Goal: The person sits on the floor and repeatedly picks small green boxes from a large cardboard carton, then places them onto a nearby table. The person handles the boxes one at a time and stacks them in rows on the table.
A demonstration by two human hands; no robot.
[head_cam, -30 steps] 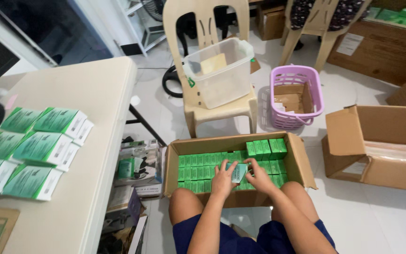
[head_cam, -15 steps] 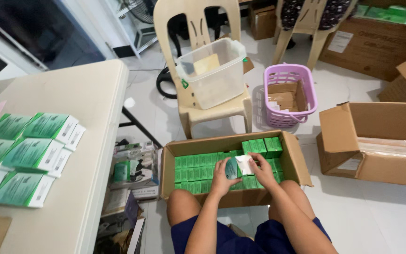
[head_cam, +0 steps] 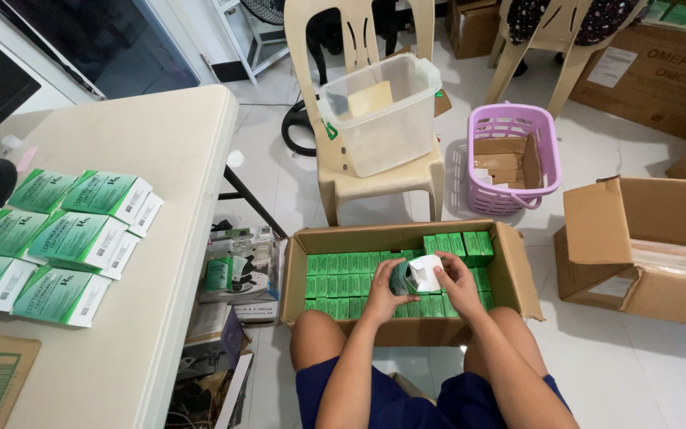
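I see both hands working over the open cardboard carton (head_cam: pixel 510 274) between my knees. My left hand (head_cam: pixel 380 295) is closed around the green side of a small green-and-white box (head_cam: pixel 414 274), and my right hand (head_cam: pixel 458 282) pinches its white end flap, so both are clamped on that one box, held just above the packed rows of green boxes (head_cam: pixel 343 274). My worry is that the flap could tear or crease if the right fingers pull while the left grip stays tight; the box could also slip and knock the neat rows askew.

On the white table (head_cam: pixel 160 238) to my left lie flat green-and-white cartons (head_cam: pixel 81 238), overlapping, each with a white end panel. Ahead, a clear plastic bin (head_cam: pixel 383 115) sits on a cream chair (head_cam: pixel 375 183), and beside it a lilac basket (head_cam: pixel 510 155) holding brown card. An open brown carton (head_cam: pixel 645 238) stands to my right; a big brown carton with a white label (head_cam: pixel 645 71) is beyond
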